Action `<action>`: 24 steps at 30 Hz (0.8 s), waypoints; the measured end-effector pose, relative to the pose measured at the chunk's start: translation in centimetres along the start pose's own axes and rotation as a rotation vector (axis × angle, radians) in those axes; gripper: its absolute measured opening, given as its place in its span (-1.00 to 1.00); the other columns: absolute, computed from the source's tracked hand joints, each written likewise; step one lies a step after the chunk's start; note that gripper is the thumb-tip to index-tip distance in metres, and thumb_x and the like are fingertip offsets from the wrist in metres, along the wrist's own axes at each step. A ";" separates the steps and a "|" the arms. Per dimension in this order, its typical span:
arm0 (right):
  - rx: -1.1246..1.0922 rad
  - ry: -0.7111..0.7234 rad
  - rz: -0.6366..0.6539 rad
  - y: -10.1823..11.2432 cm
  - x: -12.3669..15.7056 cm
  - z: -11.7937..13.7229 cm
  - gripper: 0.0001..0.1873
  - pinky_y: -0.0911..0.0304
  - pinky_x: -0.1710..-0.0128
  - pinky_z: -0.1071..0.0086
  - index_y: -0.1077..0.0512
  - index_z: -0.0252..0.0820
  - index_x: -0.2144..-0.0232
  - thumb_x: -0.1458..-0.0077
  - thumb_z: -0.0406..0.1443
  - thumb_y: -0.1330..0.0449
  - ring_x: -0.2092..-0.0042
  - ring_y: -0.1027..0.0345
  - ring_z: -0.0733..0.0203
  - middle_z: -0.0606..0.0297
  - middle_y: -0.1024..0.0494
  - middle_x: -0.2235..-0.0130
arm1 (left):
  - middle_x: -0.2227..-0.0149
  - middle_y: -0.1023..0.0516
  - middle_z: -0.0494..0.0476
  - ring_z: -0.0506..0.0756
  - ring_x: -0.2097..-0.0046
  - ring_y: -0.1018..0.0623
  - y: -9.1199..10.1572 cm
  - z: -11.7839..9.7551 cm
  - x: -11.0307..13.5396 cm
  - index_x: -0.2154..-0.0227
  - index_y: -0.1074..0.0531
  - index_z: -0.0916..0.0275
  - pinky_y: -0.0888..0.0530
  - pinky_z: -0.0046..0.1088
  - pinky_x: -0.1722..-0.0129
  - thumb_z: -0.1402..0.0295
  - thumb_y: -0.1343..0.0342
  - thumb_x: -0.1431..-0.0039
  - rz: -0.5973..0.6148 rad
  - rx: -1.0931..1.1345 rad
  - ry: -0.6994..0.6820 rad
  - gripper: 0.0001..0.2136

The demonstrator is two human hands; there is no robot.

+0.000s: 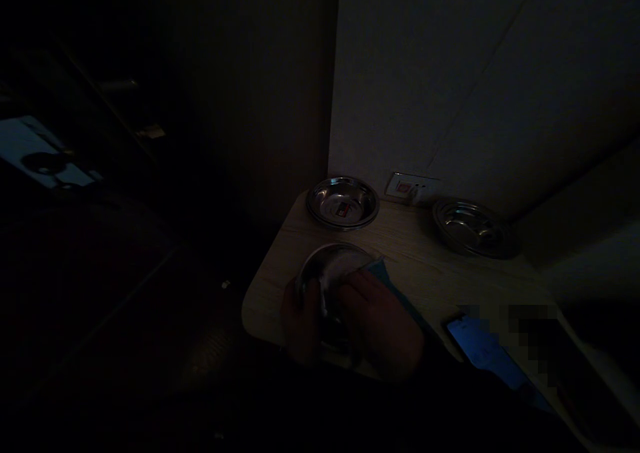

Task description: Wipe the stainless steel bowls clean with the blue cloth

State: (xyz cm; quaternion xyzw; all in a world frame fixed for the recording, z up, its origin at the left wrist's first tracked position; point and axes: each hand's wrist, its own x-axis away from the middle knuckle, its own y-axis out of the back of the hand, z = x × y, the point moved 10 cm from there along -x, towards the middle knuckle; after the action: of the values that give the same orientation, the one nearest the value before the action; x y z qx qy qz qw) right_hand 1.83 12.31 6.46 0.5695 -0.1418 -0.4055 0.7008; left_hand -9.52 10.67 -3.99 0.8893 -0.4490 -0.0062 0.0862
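Observation:
A shiny steel bowl [333, 256] is in front of me at the near left part of a small wooden table [267, 299]. My left hand [301, 323] is closed on the bowl's left rim, with its thumb over the inside. My right hand [380, 326] reaches over the bowl's right side, fingers bent down into it. A teal cloth [381, 271] shows beside and under the right hand, which appears to grip it against the bowl. The darkness hides the right fingertips and the bowl's near side.
Behind stands a steel dish [320, 203] with a dark label inside, apparently stacked. More steel dishes [473, 229] lie at the back right. A wall socket [413, 186] sits between them. A phone with a lit blue screen [480, 349] lies at the right. The table has a rounded left corner.

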 end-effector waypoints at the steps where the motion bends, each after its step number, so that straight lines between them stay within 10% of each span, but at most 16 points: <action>1: 0.001 0.003 0.014 0.0 0.4 0.0 -0.82 -0.29 0.11 0.29 -0.45 -0.25 0.23 -0.13 -0.47 -0.11 0.13 -0.35 0.11 0.12 -0.50 0.19 | 0.27 -0.56 0.21 0.17 0.22 -0.53 -0.2 0.0 0.1 0.26 -0.42 0.28 -0.45 -0.32 0.21 0.12 -0.03 -0.05 0.015 0.006 -0.001 -0.67; 24: 0.039 0.002 0.045 -0.1 -0.8 -0.3 -0.81 -0.26 0.07 0.27 -0.45 -0.28 0.22 -0.12 -0.49 -0.11 0.09 -0.32 0.10 0.10 -0.50 0.17 | 0.20 -0.55 0.24 0.18 0.16 -0.51 -0.3 0.2 0.0 0.21 -0.42 0.28 -0.42 -0.28 0.14 0.12 -0.03 -0.07 0.027 0.051 0.028 -0.65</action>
State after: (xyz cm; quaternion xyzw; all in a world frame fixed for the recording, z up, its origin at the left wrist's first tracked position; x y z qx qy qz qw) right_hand 1.49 13.15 6.47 0.5801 -0.1618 -0.3861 0.6988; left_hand -9.28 10.83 -4.23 0.8850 -0.4599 0.0189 0.0697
